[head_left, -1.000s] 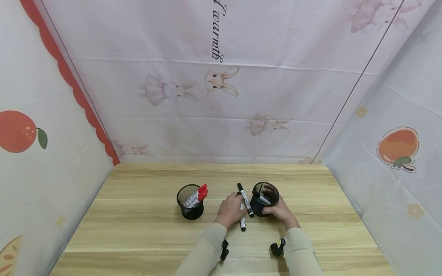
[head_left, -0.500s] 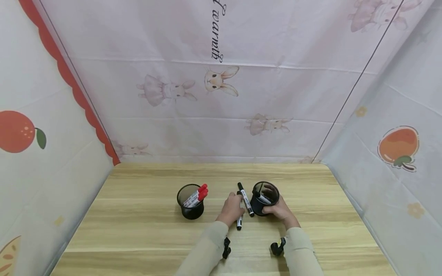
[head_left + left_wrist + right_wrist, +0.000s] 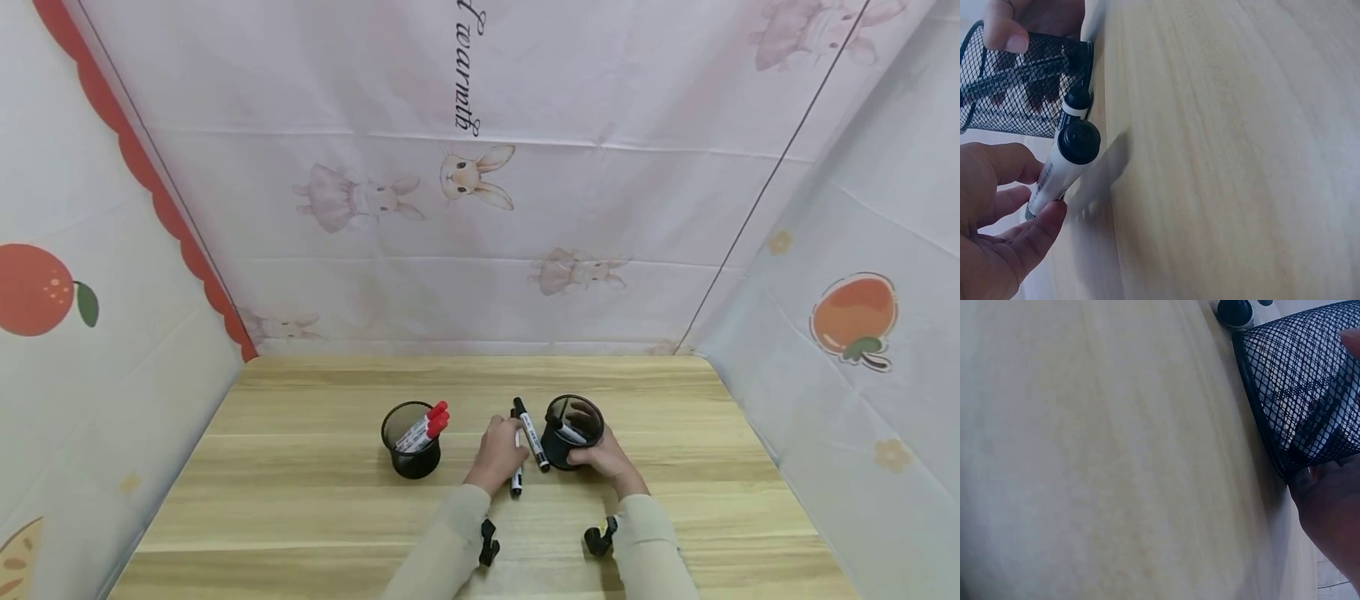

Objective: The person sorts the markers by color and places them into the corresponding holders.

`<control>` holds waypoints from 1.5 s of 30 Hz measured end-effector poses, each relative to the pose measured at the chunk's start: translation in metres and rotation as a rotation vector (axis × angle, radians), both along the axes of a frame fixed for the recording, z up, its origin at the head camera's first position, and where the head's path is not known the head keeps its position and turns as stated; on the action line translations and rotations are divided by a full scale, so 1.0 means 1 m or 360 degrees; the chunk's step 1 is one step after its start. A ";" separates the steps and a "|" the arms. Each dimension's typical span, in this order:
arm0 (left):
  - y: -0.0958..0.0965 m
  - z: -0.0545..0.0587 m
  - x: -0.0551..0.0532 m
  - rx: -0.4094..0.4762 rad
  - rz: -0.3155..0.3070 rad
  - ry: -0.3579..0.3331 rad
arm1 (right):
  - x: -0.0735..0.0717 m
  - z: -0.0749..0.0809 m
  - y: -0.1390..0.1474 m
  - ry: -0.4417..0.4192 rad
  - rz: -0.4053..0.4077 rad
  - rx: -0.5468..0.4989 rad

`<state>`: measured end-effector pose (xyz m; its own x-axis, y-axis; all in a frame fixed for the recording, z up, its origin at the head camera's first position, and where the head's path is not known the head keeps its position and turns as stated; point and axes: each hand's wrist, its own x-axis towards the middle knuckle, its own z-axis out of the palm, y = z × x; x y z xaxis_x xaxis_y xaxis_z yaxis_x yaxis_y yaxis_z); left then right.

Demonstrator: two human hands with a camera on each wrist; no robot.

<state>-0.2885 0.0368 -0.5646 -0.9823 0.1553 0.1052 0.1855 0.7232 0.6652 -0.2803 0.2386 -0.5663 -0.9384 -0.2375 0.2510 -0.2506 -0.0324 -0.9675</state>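
At far left of my head view I note a white fabric panel [image 3: 127, 367] printed with an orange fruit [image 3: 33, 289] and edged in red scallops. Next, on the wood-grain table [image 3: 300, 500], a black wire-mesh pen cup [image 3: 416, 464] stands upright; at least two red-capped markers [image 3: 426, 430] lean in it, caps above the rim.

To its right is the left hand [image 3: 498, 454], in a beige sleeve [image 3: 442, 542]. Its fingers are bent and nearly together, with a black-capped marker [image 3: 1060, 175] pinched between the fingertips. That marker is low over the table, its shadow alongside; I cannot tell whether any part of it touches the wood.

Just right of it, a second black-and-white marker [image 3: 531, 435] lies slanted on the table, close beside another mesh pen cup [image 3: 557, 450]; contact between the two cannot be confirmed. This cup is upright and contains at least one black-and-white marker [image 3: 572, 432], tilted inside. The right hand [image 3: 606, 454] grips the cup from its right, thumb on the near side, fingers curled behind, partly visible through the mesh.
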 end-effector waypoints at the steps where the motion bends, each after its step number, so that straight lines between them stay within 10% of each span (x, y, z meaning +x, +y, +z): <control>1: 0.000 0.000 0.000 -0.0010 0.0001 0.0004 | -0.002 -0.003 0.001 0.0002 0.0003 -0.0012; 8: 0.002 0.003 0.003 0.0066 0.0024 0.0076 | -0.015 -0.027 0.009 0.0008 -0.0007 -0.0004; 22: 0.000 0.012 0.006 0.0327 0.0086 0.0139 | 0.002 0.002 -0.001 -0.0010 0.0002 -0.0035; 45: 0.001 0.035 0.006 0.0671 0.0205 0.0207 | -0.008 -0.015 0.005 -0.0041 -0.0003 -0.0040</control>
<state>-0.2828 0.0379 -0.5293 -0.9652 -0.0498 0.2569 0.2136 0.4171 0.8834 -0.2888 0.2437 -0.5811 -0.9451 -0.2298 0.2323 -0.2254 -0.0561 -0.9726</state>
